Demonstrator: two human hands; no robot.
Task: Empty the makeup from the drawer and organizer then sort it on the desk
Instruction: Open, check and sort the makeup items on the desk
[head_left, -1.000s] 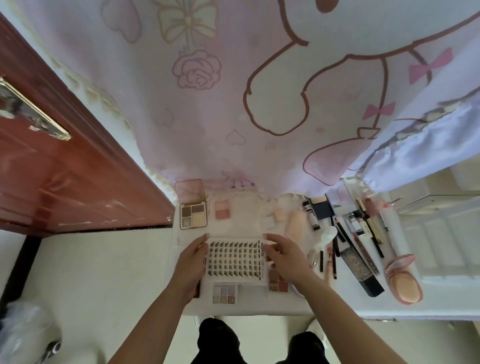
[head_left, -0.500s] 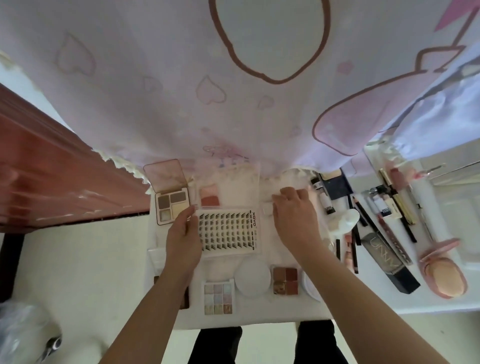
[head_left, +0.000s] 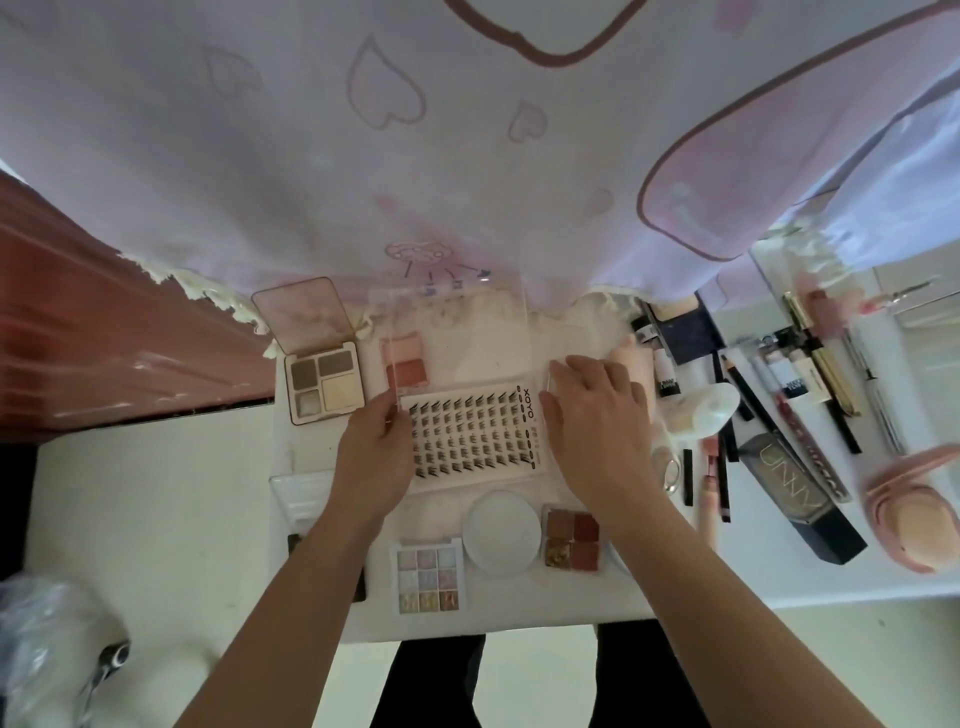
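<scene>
lash tray (head_left: 470, 436): you see clear, glossy plastic over a white card; its raised lid (head_left: 452, 322) is transparent too.
desk (head_left: 779, 582): smooth white top with a dull sheen.
curtain (head_left: 363, 156): thin, matt printed cloth with a frayed hem.
quad palette (head_left: 324, 387): you get matt powder pans, one pale pan shimmery; the pink lid (head_left: 298, 314) is glossy.
nine-pan palette (head_left: 428, 574): clear plastic case, glittery pans.
round lid (head_left: 501, 530): smooth white plastic, slightly translucent.
black box (head_left: 802, 496): matt card, you read metallic lettering.
puff case (head_left: 914, 506): glossy pink plastic; the pad looks soft and matt.
door (head_left: 104, 338): red-brown wood, scuffed gloss.
</scene>
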